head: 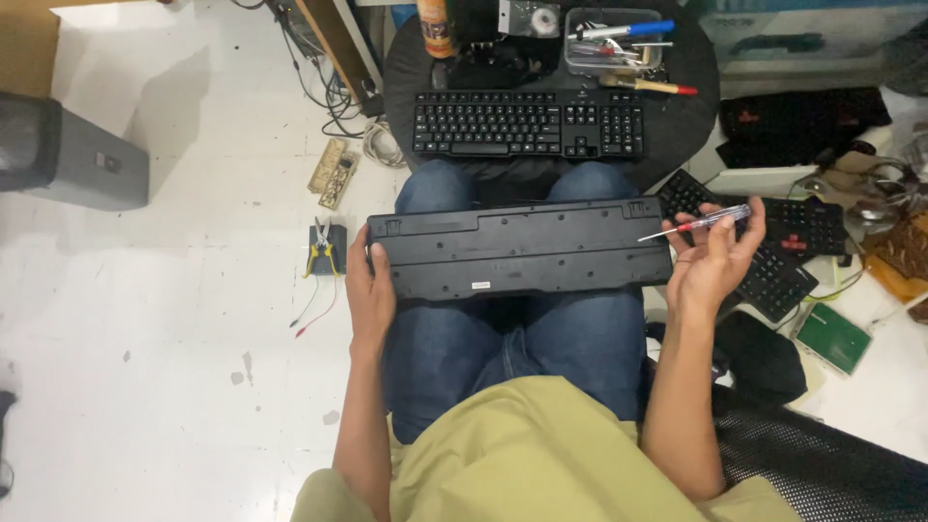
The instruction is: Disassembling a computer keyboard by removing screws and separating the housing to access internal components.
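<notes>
The black keyboard (519, 249) lies face down across the person's lap, its underside up and its long edge running left to right. The case looks whole: back panel seated, no gap along the seam, no loose screws or parts seen on or beside it. Whether any screws are already out is too small to tell. Judged from this, opening the case appears barely begun, if at all; the work on the back is still ahead.

The left hand (370, 290) is closed around the keyboard's left end, fingers wrapped over the edge, steadying it. The right hand (712, 259) is just off the keyboard's right end, fingers loosely curled around a clear-handled screwdriver (698, 223) with a red core; its shaft points left, the tip hovering at the upper right corner of the case, touching or just short of it, I cannot tell which.

Beyond the knees, a second keyboard (529, 124) sits key side up on a round dark seat, with a clear tray of tools (612, 43) behind it. More keyboards (785, 253) lie to the right. On the white floor to the left lie yellow-handled pliers (323, 248).
</notes>
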